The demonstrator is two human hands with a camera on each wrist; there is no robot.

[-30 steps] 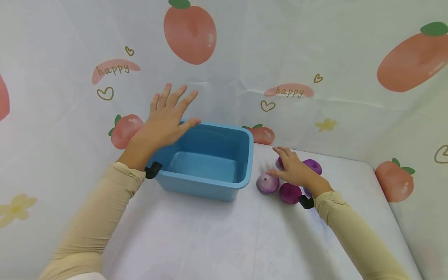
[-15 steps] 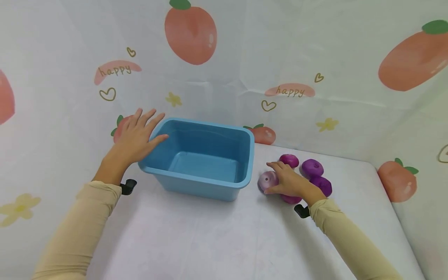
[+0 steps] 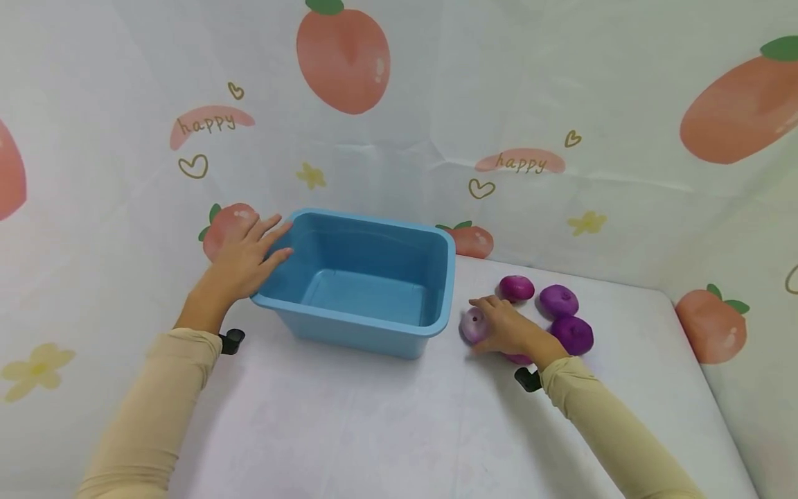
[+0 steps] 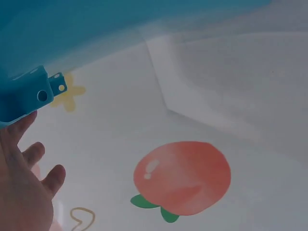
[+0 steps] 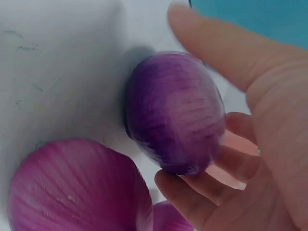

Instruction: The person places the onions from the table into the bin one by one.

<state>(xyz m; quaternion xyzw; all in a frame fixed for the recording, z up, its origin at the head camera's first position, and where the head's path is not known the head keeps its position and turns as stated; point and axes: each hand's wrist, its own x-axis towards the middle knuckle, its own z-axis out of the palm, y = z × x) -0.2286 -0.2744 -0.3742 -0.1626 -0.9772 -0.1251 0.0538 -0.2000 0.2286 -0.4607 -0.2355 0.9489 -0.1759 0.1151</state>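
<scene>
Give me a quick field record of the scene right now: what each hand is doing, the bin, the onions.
left hand: open, straight fingers against the bin's left outer wall
right hand: fingers curled round the pale purple onion
blue bin: upright on the white table, nothing inside
other onions: four dark purple, right of the bin, one farthest back
backdrop: fruit-print cloth

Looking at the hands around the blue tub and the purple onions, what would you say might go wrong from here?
The right hand curls round the pale purple onion only loosely, so the smooth bulb might slip out when lifted. Three darker purple onions lie close by and could get nudged and roll on the white tabletop. The left hand merely rests against the rectangular blue plastic tub, which might slide if bumped.
</scene>
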